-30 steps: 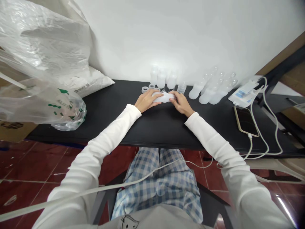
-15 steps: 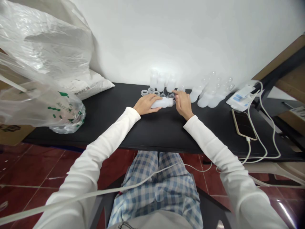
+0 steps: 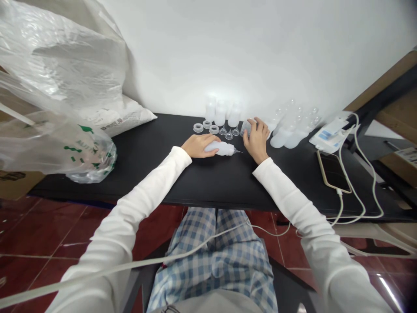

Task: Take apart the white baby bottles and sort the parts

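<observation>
A frosted white baby bottle [image 3: 224,148] lies on its side over the black table, with a clear pointed nipple at its right end. My left hand [image 3: 200,146] is closed around the bottle's base end. To its right, my right hand [image 3: 257,138] curves over a clear domed cap [image 3: 246,127], its thumb and fingers around the cap; the fingers partly hide it. Between the hands and the wall sit several clear nipples [image 3: 229,135] and white screw rings [image 3: 198,128]. Behind these stand frosted bottles [image 3: 220,114] without tops.
Several bottles with clear domed caps [image 3: 286,135] stand right of my right hand. Farther right are a white box-like device [image 3: 329,135], a phone [image 3: 334,170] and white cables [image 3: 361,158]. Large plastic bags [image 3: 87,148] cover the table's left end. A white wall rises behind.
My right hand has left the nipple end of the bottle and moved right and back to the clear cap. My left hand keeps hold of the bottle, which tilts slightly.
</observation>
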`<action>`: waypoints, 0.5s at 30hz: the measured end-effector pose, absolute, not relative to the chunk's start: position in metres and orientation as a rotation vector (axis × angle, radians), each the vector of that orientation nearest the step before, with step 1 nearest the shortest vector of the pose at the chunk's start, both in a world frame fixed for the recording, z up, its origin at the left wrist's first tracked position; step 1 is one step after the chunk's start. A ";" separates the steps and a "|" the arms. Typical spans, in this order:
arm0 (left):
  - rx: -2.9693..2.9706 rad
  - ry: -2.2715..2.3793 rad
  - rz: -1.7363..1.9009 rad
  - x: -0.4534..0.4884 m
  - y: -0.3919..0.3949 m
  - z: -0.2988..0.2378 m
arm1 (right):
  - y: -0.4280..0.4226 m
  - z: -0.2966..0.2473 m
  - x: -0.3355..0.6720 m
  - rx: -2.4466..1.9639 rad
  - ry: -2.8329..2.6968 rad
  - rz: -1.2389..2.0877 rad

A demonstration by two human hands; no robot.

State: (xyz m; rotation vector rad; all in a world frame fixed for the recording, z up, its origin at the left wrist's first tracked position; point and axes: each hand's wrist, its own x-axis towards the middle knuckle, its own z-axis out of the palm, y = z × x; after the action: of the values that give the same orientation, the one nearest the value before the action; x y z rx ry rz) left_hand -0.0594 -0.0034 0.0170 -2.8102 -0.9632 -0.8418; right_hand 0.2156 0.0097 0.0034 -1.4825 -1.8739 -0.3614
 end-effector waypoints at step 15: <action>-2.900 -1.202 -0.857 -0.054 -0.007 0.016 | 0.017 0.011 0.228 -1.413 -1.851 -0.239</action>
State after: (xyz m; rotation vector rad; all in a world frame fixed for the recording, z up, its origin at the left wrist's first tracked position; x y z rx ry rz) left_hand -0.0538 -0.0073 0.0159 -2.9002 -1.2021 -0.8567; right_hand 0.2279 0.0170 0.0108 -1.4126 -1.8513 -0.2387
